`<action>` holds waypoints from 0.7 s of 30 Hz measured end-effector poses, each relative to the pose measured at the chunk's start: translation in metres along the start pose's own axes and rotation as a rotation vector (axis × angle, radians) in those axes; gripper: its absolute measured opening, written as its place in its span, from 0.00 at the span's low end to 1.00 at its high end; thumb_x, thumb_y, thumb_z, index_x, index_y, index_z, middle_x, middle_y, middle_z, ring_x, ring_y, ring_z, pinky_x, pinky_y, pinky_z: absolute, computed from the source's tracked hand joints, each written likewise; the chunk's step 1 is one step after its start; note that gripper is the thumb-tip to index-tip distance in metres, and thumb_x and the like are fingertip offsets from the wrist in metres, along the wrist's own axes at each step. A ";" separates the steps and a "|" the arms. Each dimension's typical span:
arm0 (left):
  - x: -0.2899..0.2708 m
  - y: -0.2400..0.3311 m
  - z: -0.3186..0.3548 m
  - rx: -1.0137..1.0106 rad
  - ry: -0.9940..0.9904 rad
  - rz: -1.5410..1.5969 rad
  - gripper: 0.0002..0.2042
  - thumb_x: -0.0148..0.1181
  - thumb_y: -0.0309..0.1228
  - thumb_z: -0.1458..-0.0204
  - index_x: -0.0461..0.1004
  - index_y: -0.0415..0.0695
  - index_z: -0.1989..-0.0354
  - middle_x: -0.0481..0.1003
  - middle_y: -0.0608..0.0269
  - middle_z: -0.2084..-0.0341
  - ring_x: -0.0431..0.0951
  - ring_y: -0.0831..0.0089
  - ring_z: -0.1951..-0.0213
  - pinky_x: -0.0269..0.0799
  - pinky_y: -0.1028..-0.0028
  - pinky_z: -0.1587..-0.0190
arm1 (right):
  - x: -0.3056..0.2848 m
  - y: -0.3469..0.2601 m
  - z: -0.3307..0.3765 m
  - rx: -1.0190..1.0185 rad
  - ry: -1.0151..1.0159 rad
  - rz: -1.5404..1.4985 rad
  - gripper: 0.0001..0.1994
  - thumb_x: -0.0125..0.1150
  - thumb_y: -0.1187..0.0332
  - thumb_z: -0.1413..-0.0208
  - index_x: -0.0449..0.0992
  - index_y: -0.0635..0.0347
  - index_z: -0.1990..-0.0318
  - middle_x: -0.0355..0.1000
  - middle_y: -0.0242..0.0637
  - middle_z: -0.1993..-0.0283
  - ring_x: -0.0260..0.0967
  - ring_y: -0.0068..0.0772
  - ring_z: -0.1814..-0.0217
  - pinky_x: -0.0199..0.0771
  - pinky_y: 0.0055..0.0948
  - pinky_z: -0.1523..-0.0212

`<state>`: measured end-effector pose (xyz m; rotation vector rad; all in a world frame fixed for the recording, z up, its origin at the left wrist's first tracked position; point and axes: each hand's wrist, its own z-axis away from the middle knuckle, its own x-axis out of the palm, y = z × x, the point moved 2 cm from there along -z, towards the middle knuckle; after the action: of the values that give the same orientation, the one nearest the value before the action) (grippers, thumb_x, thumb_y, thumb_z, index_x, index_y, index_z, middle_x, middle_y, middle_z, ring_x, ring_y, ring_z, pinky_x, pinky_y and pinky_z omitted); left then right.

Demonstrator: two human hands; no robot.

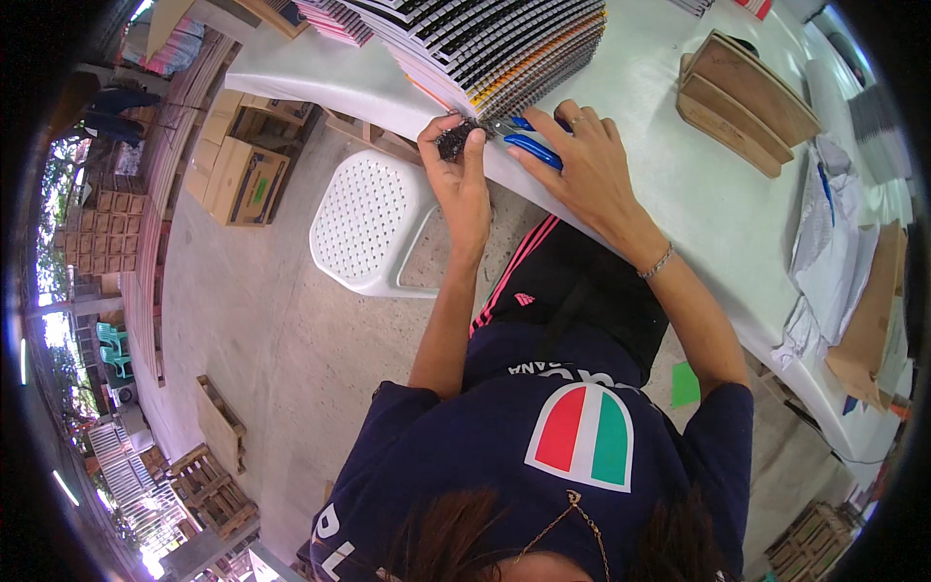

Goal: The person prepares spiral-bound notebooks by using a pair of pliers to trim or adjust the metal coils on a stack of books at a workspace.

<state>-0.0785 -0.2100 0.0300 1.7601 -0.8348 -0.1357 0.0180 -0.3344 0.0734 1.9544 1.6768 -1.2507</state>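
Note:
At the table's near edge my left hand is closed, thumb and fingers pinching a dark, tangled clump of what looks like black spiral binding wire. My right hand wraps round a pair of blue-handled pliers. Their metal jaws point left, towards the clump and the lower corner of the notebooks. A tall fanned stack of spiral-bound notebooks lies just beyond both hands, its coils facing them. Whether the pliers' jaws touch a wire is too small to tell.
The white-covered table runs across to the right. On it stand wooden boards and crumpled white plastic wrapping beside cardboard. A white plastic stool stands left of my legs. Cardboard boxes and wooden pallets rest on the floor.

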 end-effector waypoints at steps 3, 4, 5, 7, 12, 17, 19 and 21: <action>-0.002 0.000 0.000 -0.024 -0.021 -0.038 0.13 0.56 0.22 0.36 0.64 0.39 0.45 0.68 0.60 0.50 0.67 0.75 0.49 0.62 0.74 0.42 | 0.007 0.005 0.004 0.055 -0.078 -0.073 0.18 0.63 0.51 0.41 0.77 0.52 0.51 0.74 0.40 0.65 0.75 0.46 0.66 0.73 0.42 0.66; -0.003 0.000 -0.001 -0.020 -0.013 -0.067 0.14 0.56 0.25 0.35 0.64 0.40 0.44 0.69 0.60 0.51 0.68 0.75 0.50 0.63 0.73 0.42 | 0.007 0.005 0.005 0.074 -0.069 -0.100 0.18 0.63 0.51 0.41 0.77 0.52 0.52 0.74 0.40 0.66 0.75 0.46 0.68 0.74 0.41 0.68; -0.004 0.000 -0.001 -0.016 -0.006 -0.096 0.14 0.56 0.28 0.34 0.64 0.40 0.43 0.69 0.60 0.52 0.68 0.75 0.50 0.63 0.73 0.42 | 0.007 0.005 0.006 0.092 -0.061 -0.128 0.17 0.63 0.51 0.41 0.77 0.53 0.52 0.74 0.40 0.67 0.75 0.47 0.70 0.75 0.41 0.70; -0.007 -0.002 -0.001 -0.018 0.029 -0.114 0.15 0.56 0.31 0.33 0.64 0.41 0.43 0.70 0.61 0.52 0.68 0.75 0.50 0.63 0.73 0.42 | 0.001 0.001 0.009 0.132 -0.097 -0.090 0.18 0.63 0.51 0.41 0.77 0.52 0.51 0.74 0.41 0.64 0.75 0.46 0.66 0.73 0.42 0.65; -0.002 0.000 0.001 -0.061 0.085 -0.078 0.16 0.56 0.30 0.34 0.63 0.40 0.42 0.70 0.60 0.52 0.68 0.73 0.48 0.62 0.72 0.41 | -0.001 -0.001 0.012 0.058 -0.024 0.015 0.21 0.63 0.50 0.41 0.77 0.51 0.47 0.72 0.41 0.56 0.70 0.44 0.55 0.65 0.45 0.54; -0.006 -0.003 0.004 -0.064 -0.031 -0.125 0.17 0.59 0.25 0.37 0.63 0.39 0.42 0.67 0.60 0.50 0.68 0.73 0.49 0.62 0.72 0.42 | 0.007 0.002 0.011 0.052 -0.040 -0.002 0.22 0.63 0.49 0.41 0.76 0.51 0.45 0.71 0.41 0.54 0.67 0.43 0.52 0.61 0.47 0.51; -0.011 -0.007 0.003 -0.056 -0.056 -0.159 0.17 0.59 0.24 0.38 0.64 0.39 0.42 0.66 0.60 0.49 0.67 0.74 0.49 0.62 0.72 0.42 | 0.008 0.001 0.010 0.034 -0.014 0.004 0.21 0.63 0.50 0.41 0.77 0.51 0.46 0.71 0.41 0.55 0.68 0.43 0.53 0.63 0.45 0.53; -0.014 -0.010 0.002 -0.041 -0.080 -0.220 0.17 0.59 0.23 0.38 0.65 0.38 0.43 0.65 0.60 0.48 0.67 0.73 0.48 0.62 0.72 0.41 | 0.010 0.001 0.009 0.033 -0.026 -0.006 0.20 0.63 0.50 0.41 0.77 0.51 0.48 0.72 0.41 0.57 0.69 0.44 0.55 0.64 0.43 0.54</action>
<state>-0.0857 -0.2021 0.0165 1.8138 -0.6885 -0.3684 0.0149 -0.3342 0.0606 1.9446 1.6618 -1.3082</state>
